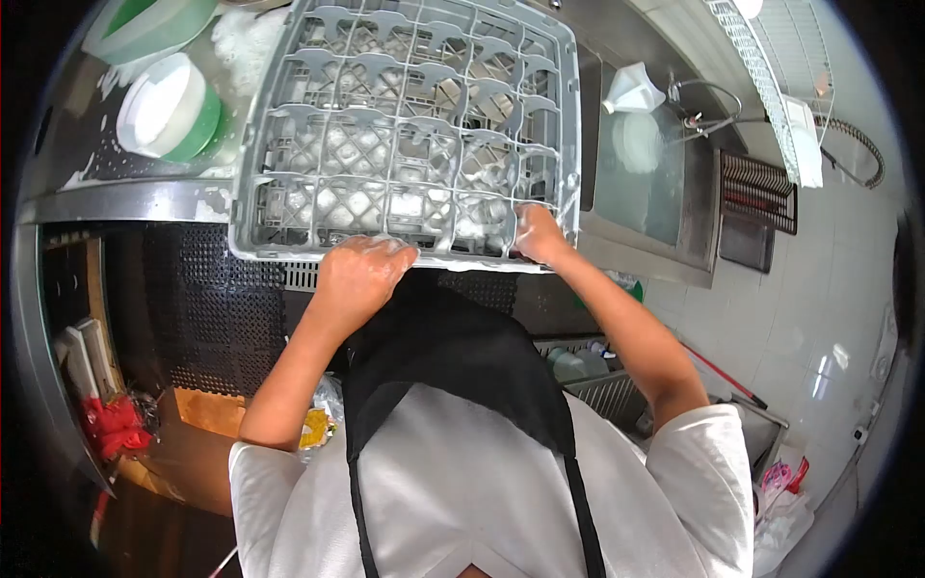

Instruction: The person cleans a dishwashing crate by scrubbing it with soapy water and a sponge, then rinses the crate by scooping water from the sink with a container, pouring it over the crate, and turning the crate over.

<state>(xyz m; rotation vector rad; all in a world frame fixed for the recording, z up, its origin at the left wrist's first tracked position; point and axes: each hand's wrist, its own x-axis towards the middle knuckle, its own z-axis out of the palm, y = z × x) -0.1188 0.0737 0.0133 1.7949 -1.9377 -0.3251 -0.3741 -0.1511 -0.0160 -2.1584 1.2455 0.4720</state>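
A large grey plastic dishwasher rack [390, 120], divided into square compartments, lies in front of me with soap suds over its lattice floor. My left hand [361, 275] is closed around the middle of its near rim, with foam on the knuckles. Inside a compartment near the close right corner is my right hand [538, 234], wet with suds and with its fingers curled. The rack's dividers partly cover those fingers, so what they hold, if anything, is hidden.
A round green-and-white tub [173, 111] of suds and a green basin [149, 29] stand left on the steel counter [145, 202]. At right are a water-filled sink [641, 183], a white jug [633, 89], a tap [696, 122] and a dark dish rack [758, 193].
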